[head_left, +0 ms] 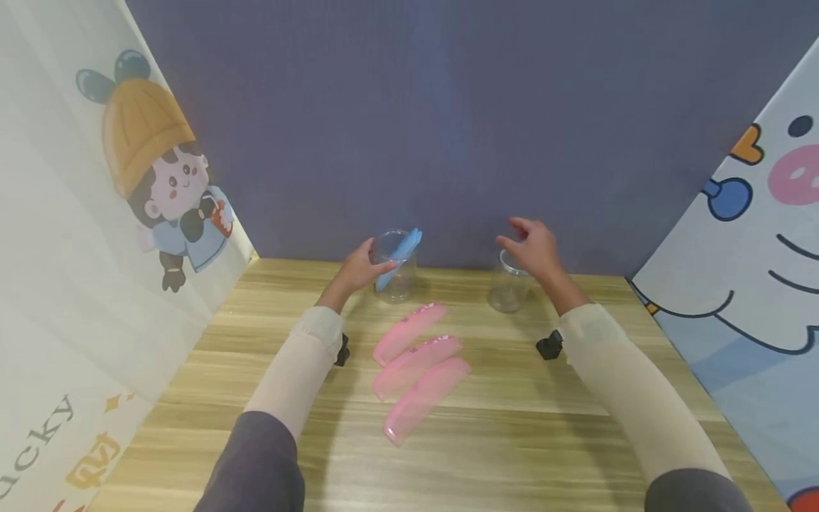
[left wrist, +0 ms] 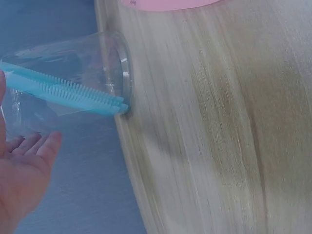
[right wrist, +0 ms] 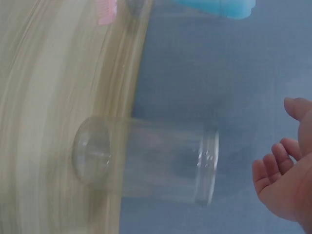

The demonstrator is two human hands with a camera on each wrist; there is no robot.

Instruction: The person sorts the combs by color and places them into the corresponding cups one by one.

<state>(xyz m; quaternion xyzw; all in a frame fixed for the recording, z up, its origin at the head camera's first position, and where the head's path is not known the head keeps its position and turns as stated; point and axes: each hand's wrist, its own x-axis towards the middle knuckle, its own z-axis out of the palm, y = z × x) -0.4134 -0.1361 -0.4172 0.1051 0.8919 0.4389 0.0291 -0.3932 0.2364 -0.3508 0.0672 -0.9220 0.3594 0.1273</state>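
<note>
The blue comb [head_left: 399,257] is set in the left cup [head_left: 397,281] beside the loose-fingered, empty left hand [head_left: 360,270], the right hand [head_left: 534,249] is held loose and empty over the right cup [head_left: 508,290], and a pink comb [head_left: 409,333] at 6 o'clock is likely to be picked up next.

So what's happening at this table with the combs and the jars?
A person sits at a wooden table. Their left hand touches a clear jar with a blue comb leaning inside it. Their right hand hovers open just above a second clear jar, which looks empty. Three pink combs lie side by side on the table in front of the jars.
</note>
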